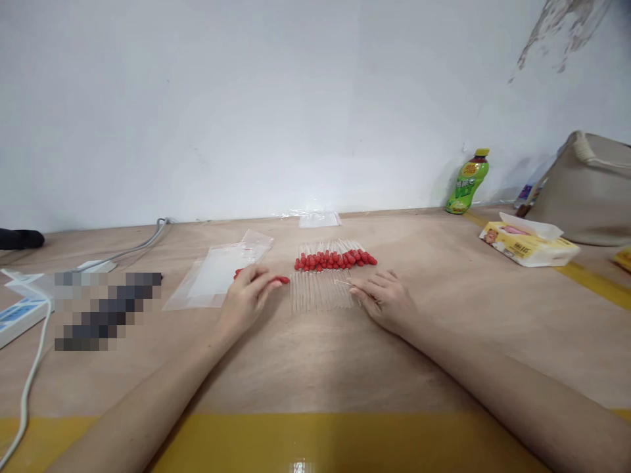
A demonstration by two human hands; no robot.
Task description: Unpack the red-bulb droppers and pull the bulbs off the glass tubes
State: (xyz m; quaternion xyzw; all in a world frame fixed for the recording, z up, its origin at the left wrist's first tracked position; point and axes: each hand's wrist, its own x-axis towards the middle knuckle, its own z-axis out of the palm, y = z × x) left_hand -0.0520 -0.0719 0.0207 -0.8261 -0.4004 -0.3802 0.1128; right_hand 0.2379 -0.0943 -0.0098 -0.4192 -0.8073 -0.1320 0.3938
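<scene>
Red piece [282, 280], pinched between the thumb and fingers of the left hand [250, 289], its tip jutting rightward; more red shows beyond the knuckles. Thin strand [342, 282], pinched by thumb and forefinger of the right hand [387, 299], its free end directed at the left grip. Both hands lie low, palms downward, fingers bent, forearms converging from the near corners. Between the grips: clear strands [315, 293]; just beyond, clustered red tips [335, 260]. Left of the left grip: plastic bags [210, 274].
</scene>
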